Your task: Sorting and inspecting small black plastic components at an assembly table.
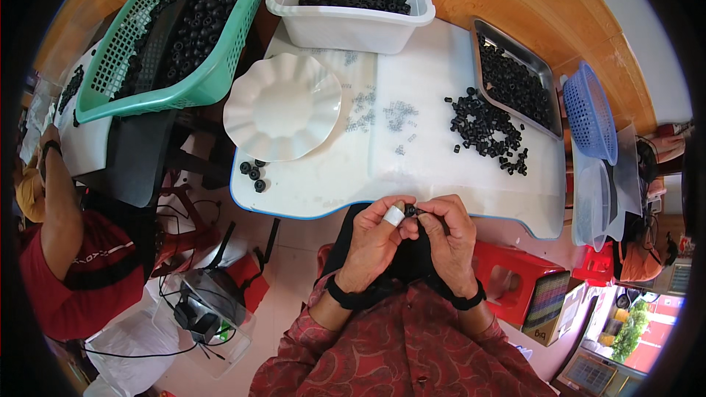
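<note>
Just past the table's front edge, my left hand (370,241) and my right hand (451,241) meet, both closed in a pinch. Between the left fingertips sits a small round black part (409,210), perhaps plastic. White tape wraps one digit of that hand. The right thumb and fingers press at the part's right side; whether they hold a second small piece is hidden. On the table's left front corner lie several round black parts (254,170), next to a white scalloped plate (276,106). Smaller black pieces (485,129) are scattered at the right.
A metal tray (557,114) and a white tub (346,28) hold black pieces on the table (316,190). A green basket (158,106) of round black parts stands at far left, a blue basket (590,114) at right. Red stools (507,279) are below. Another person (81,272) works at left.
</note>
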